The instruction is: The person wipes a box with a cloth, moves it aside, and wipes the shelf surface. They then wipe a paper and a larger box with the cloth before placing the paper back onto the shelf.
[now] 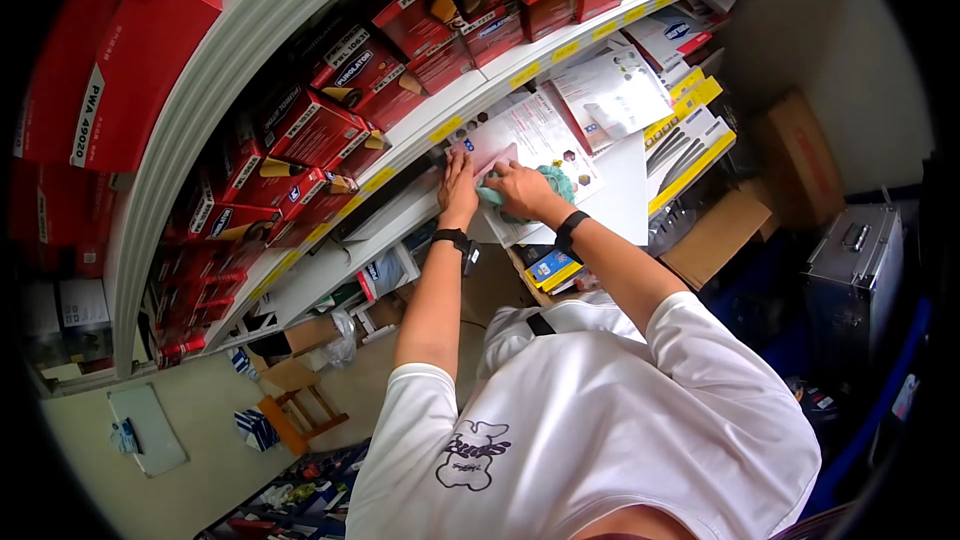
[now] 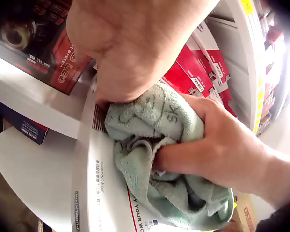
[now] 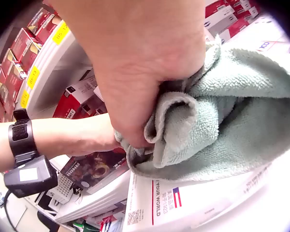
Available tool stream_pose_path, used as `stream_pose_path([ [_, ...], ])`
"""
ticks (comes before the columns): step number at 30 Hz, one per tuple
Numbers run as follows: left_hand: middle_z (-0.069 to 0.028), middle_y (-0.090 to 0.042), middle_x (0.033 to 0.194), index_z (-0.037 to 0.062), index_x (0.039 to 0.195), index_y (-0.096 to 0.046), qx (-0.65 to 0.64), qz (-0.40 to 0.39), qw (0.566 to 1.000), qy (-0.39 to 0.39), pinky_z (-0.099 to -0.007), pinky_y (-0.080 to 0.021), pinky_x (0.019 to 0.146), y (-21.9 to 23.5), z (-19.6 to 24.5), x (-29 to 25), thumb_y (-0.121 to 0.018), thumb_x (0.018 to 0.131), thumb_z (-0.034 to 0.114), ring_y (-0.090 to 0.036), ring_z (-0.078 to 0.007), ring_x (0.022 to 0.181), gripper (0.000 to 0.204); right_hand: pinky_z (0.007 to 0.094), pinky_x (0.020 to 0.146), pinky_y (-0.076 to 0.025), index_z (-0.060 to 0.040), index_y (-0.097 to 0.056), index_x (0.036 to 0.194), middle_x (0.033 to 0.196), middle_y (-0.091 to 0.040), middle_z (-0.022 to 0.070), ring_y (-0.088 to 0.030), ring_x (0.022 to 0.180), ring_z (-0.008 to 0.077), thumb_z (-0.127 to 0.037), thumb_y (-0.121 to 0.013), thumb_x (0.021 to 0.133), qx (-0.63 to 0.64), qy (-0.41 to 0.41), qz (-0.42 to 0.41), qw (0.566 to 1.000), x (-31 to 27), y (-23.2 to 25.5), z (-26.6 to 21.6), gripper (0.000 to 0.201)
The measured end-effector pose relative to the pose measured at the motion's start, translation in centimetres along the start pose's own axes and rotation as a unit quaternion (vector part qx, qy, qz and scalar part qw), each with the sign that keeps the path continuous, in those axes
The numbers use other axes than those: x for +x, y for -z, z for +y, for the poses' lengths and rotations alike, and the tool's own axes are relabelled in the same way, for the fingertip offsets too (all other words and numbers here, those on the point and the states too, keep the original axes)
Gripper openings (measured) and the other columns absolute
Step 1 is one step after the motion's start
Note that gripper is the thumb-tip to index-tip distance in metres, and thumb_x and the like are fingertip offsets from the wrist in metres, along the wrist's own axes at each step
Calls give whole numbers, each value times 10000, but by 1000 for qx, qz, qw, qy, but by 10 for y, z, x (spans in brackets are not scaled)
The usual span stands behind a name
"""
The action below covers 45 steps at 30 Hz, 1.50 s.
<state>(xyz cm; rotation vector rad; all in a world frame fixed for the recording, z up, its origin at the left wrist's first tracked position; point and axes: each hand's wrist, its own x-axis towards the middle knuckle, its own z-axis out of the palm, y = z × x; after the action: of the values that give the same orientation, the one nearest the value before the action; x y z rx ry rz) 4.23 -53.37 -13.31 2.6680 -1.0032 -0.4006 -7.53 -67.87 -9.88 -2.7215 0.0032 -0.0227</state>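
My right hand grips a crumpled pale green towel, its thumb pushed into the folds in the left wrist view. The towel lies bunched on a white printed box with a red line and small lettering. My left hand rests at the near left end of that box, fingers stretched forward over its edge. In the left wrist view the left hand is right beside the towel, its fingertips hidden. Each wrist wears a black strap.
Red filter boxes crowd the shelves above and left, behind a rail with yellow labels. Another white package and yellow-edged wiper packs lie to the right. An open cardboard box and a silver case stand farther right.
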Motion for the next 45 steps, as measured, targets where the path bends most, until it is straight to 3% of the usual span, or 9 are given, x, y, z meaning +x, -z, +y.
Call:
stream_pose_path([
  [15, -156, -239, 1664, 51, 1555, -341, 69, -20, 997, -4, -469, -271, 1213, -5, 3, 6, -678, 921, 156, -170, -325, 1556, 725, 386, 869, -545, -276, -730, 1152, 1127, -594, 34, -621, 1060, 269, -161, -745, 715, -80, 64, -93, 990, -108, 41, 17, 452],
  [17, -175, -306, 1618, 42, 1522, -382, 141, 42, 989, -25, -469, -341, 1178, -15, -1, 7, -640, 940, 140, -258, -351, 1516, 644, 393, 883, -543, -267, -708, 1182, 1143, -591, 43, -611, 1085, 278, -169, -745, 724, -86, 73, -44, 993, -112, 36, 26, 470],
  [23, -176, -429, 1500, 35, 1400, -491, 149, 9, 988, -26, -395, -495, 1036, 24, 51, -17, -531, 965, 67, -438, -328, 1382, 437, 414, 902, -549, -227, -665, 1216, 1251, -586, 77, -604, 1136, 307, -192, -760, 743, -56, -15, -49, 997, -107, 30, 46, 484],
  [30, -324, -253, 1589, 19, 1524, -332, 110, 2, 994, -27, -547, -268, 1197, -3, 34, -10, -725, 885, 408, -245, -455, 1494, 845, 417, 881, -555, -209, -665, 1211, 1218, -596, 83, -621, 1098, 309, -209, -768, 716, -43, -30, -43, 998, -105, 39, 45, 505],
  [35, -337, -247, 1586, 8, 1529, -302, 101, -17, 995, -14, -551, -262, 1197, -9, 28, 4, -707, 904, 434, -234, -464, 1496, 858, 446, 807, -562, -173, -673, 1188, 1149, -610, 101, -620, 1078, 329, -261, -751, 697, 13, 61, -13, 998, -119, 43, 40, 505],
  [37, -332, -251, 1587, 4, 1531, -296, 110, -13, 994, -13, -535, -247, 1207, -9, 28, 7, -702, 908, 436, -236, -463, 1496, 860, 468, 815, -560, -131, -669, 1216, 1210, -653, 135, -656, 1069, 339, -265, -737, 703, 0, 52, -73, 996, -121, 54, 31, 534],
  [39, -330, -236, 1595, 5, 1535, -292, 103, -18, 994, -12, -525, -242, 1211, -7, 28, 9, -698, 917, 406, -220, -470, 1500, 841, 453, 781, -567, -126, -698, 1171, 1086, -698, 127, -689, 958, 328, -254, -738, 697, 22, 58, -147, 987, -122, 54, 29, 493],
  [43, -319, -283, 1576, -14, 1463, -379, 113, 28, 993, -23, -499, -231, 1220, -12, 25, 9, -726, 898, 397, -258, -450, 1489, 780, 432, 739, -569, -136, -710, 1156, 1090, -716, 106, -703, 887, 326, -234, -746, 684, -52, 29, -185, 981, -118, 42, 34, 483],
  [45, -302, -317, 1556, -3, 1450, -396, 105, 56, 993, -25, -503, -257, 1207, -15, 22, 10, -742, 884, 381, -283, -442, 1474, 766, 432, 711, -565, -142, -710, 1099, 1024, -723, 102, -707, 849, 321, -236, -733, 685, -48, 39, -112, 992, -119, 33, 41, 425],
])
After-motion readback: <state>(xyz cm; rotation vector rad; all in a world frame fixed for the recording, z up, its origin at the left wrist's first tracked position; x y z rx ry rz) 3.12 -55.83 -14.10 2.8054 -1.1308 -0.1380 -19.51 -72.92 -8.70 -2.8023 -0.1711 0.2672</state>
